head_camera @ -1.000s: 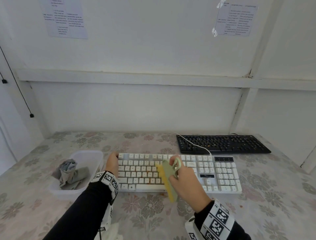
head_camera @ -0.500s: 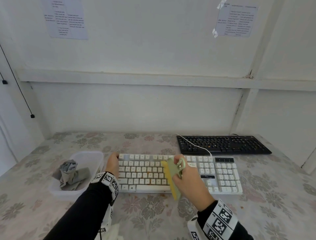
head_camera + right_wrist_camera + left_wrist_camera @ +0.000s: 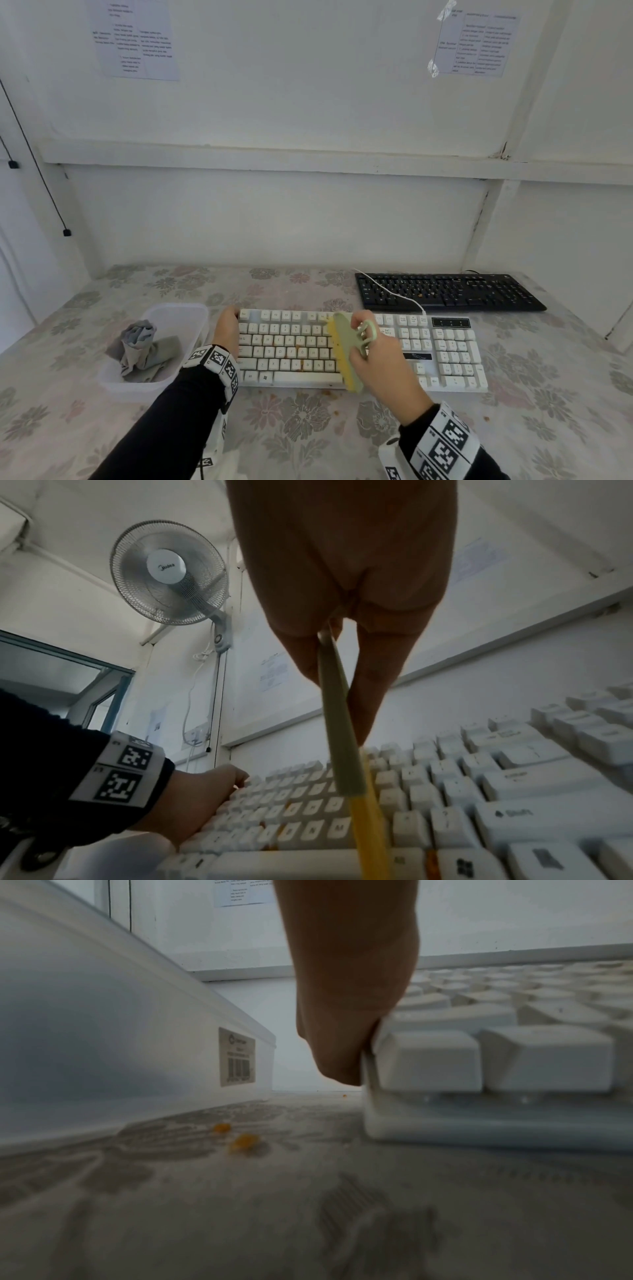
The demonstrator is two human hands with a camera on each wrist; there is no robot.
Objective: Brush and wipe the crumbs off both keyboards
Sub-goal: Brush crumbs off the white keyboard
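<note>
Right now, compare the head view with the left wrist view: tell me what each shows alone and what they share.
Head view only: the black keyboard, the brush held in the right hand, and the cloth inside the tub.

Left wrist view only: a barcode label on the tub's wall and two orange crumbs on the table beside it.

Both: the left hand against the white keyboard's left end, next to the tub.

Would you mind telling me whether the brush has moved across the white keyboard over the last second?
Yes. The brush in the right hand has shifted rightward along the white keyboard, away from the left hand at its left end.
</note>
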